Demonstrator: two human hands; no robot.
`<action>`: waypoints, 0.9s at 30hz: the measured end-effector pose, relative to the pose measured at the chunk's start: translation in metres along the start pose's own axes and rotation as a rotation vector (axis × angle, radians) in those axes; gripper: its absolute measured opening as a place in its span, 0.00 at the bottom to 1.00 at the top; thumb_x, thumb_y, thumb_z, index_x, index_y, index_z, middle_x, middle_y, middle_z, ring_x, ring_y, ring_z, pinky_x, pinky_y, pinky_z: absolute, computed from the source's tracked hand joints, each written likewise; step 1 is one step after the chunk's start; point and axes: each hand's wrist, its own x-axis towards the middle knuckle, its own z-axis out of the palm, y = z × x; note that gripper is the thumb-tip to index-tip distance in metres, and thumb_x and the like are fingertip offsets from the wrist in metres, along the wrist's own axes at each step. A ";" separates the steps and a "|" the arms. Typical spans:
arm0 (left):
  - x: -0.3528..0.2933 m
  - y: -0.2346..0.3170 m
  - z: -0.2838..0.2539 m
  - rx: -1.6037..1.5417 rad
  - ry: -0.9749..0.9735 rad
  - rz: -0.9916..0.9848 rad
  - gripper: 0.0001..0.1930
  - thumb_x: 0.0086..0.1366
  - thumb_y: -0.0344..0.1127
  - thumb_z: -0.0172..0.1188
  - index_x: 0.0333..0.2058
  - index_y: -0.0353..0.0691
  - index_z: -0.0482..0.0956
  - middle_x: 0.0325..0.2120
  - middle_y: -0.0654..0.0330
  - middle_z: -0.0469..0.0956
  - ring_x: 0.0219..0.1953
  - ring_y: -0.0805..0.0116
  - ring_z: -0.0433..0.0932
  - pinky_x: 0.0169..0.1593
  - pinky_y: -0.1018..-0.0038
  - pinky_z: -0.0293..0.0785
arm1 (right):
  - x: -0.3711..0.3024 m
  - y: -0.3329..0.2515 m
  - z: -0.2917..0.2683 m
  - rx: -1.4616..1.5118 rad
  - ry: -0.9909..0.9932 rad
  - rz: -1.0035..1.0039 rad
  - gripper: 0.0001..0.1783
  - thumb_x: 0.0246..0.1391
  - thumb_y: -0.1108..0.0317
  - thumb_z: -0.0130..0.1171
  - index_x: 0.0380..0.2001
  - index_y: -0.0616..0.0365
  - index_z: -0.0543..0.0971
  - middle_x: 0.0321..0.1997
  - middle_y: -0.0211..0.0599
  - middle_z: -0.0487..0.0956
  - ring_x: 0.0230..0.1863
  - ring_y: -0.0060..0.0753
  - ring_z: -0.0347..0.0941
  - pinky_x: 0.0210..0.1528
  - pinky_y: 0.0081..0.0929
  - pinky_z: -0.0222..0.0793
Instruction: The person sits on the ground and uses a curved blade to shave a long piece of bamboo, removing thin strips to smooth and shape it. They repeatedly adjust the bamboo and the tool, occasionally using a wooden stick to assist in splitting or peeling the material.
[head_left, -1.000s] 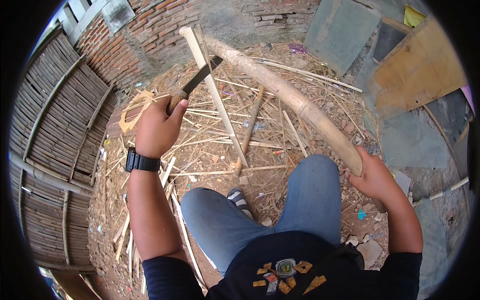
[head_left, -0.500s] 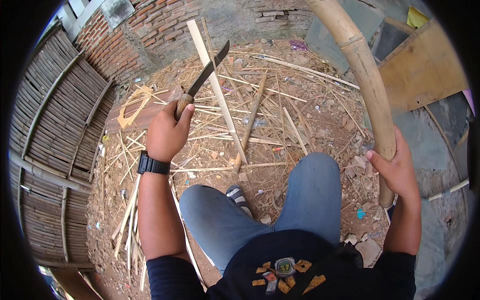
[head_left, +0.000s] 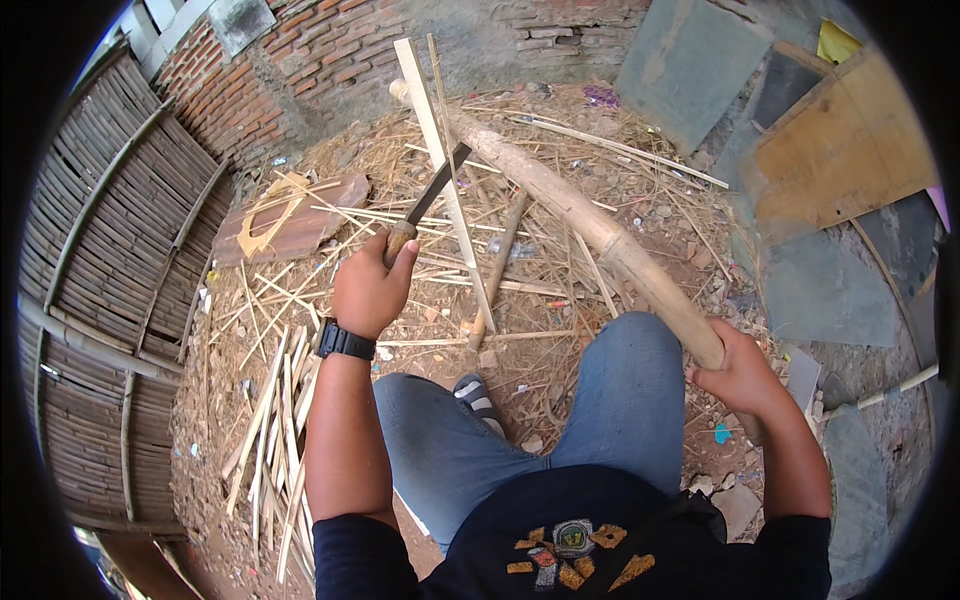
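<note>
My left hand [head_left: 372, 287] is closed round the wooden handle of a machete [head_left: 437, 190], whose dark blade slants up and to the right. The blade's tip reaches the far part of a thick bamboo pole [head_left: 585, 215]; whether they touch I cannot tell. My right hand [head_left: 742, 368] grips the pole's near end beside my right knee, and the pole runs away from me to the upper left. A pale flat wooden strip [head_left: 450, 190] stands slanted behind the blade, with a thin bamboo stick [head_left: 437, 75] beside it.
Split bamboo strips [head_left: 275, 430] lie heaped at my left on the littered dirt. A rusty brown sheet [head_left: 335, 210] lies farther off. The woven bamboo fence [head_left: 110, 210] borders the left, a brick wall [head_left: 340, 50] the back. Grey panels [head_left: 690, 70] and a tan board [head_left: 850, 140] lean right.
The bamboo pole has swung from upright at the right to a slant across the middle. My right hand has come down and inward; my left hand with the machete has shifted slightly right and nearer.
</note>
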 end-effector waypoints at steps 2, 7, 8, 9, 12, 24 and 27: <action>0.000 -0.001 0.003 -0.018 0.018 0.014 0.23 0.71 0.51 0.61 0.48 0.35 0.83 0.26 0.41 0.82 0.33 0.42 0.84 0.38 0.57 0.77 | -0.003 -0.008 0.000 0.091 0.009 -0.038 0.37 0.46 0.70 0.74 0.61 0.63 0.75 0.46 0.43 0.84 0.48 0.36 0.81 0.54 0.34 0.74; -0.003 0.001 -0.005 -0.027 -0.026 -0.023 0.26 0.70 0.54 0.61 0.47 0.32 0.82 0.30 0.36 0.83 0.36 0.35 0.83 0.40 0.50 0.79 | -0.017 -0.033 -0.026 0.176 0.204 -0.144 0.38 0.48 0.71 0.74 0.63 0.63 0.72 0.50 0.37 0.82 0.48 0.29 0.77 0.55 0.31 0.72; -0.004 0.001 -0.005 -0.024 -0.025 -0.033 0.25 0.71 0.54 0.61 0.47 0.33 0.82 0.30 0.38 0.83 0.35 0.38 0.83 0.40 0.53 0.78 | -0.019 -0.039 -0.033 0.171 0.254 -0.155 0.38 0.49 0.71 0.74 0.63 0.63 0.72 0.50 0.37 0.81 0.48 0.28 0.77 0.55 0.31 0.72; -0.005 0.000 -0.005 -0.021 -0.023 -0.043 0.24 0.71 0.53 0.61 0.48 0.34 0.83 0.29 0.40 0.83 0.34 0.41 0.84 0.39 0.56 0.77 | -0.019 -0.042 -0.036 0.165 0.304 -0.166 0.38 0.49 0.71 0.74 0.64 0.63 0.71 0.51 0.37 0.81 0.48 0.28 0.77 0.56 0.30 0.72; -0.007 0.001 -0.004 -0.048 -0.011 -0.046 0.23 0.72 0.53 0.61 0.48 0.35 0.83 0.28 0.43 0.83 0.33 0.44 0.83 0.38 0.59 0.77 | -0.011 -0.044 -0.030 0.195 0.287 -0.062 0.39 0.50 0.71 0.73 0.65 0.62 0.69 0.50 0.42 0.82 0.48 0.34 0.79 0.54 0.34 0.73; -0.016 -0.040 0.054 -0.009 -0.034 -0.103 0.25 0.70 0.56 0.61 0.36 0.33 0.80 0.25 0.40 0.80 0.31 0.38 0.81 0.37 0.52 0.75 | 0.013 0.018 0.026 -0.069 -0.083 0.059 0.38 0.44 0.71 0.75 0.60 0.63 0.74 0.45 0.45 0.83 0.46 0.39 0.80 0.51 0.36 0.74; -0.015 -0.040 0.058 0.015 -0.054 -0.135 0.25 0.70 0.56 0.60 0.36 0.33 0.80 0.26 0.38 0.81 0.32 0.37 0.82 0.37 0.52 0.76 | 0.008 0.017 0.028 0.118 -0.018 0.018 0.35 0.45 0.68 0.76 0.59 0.61 0.76 0.44 0.48 0.84 0.47 0.40 0.82 0.53 0.37 0.74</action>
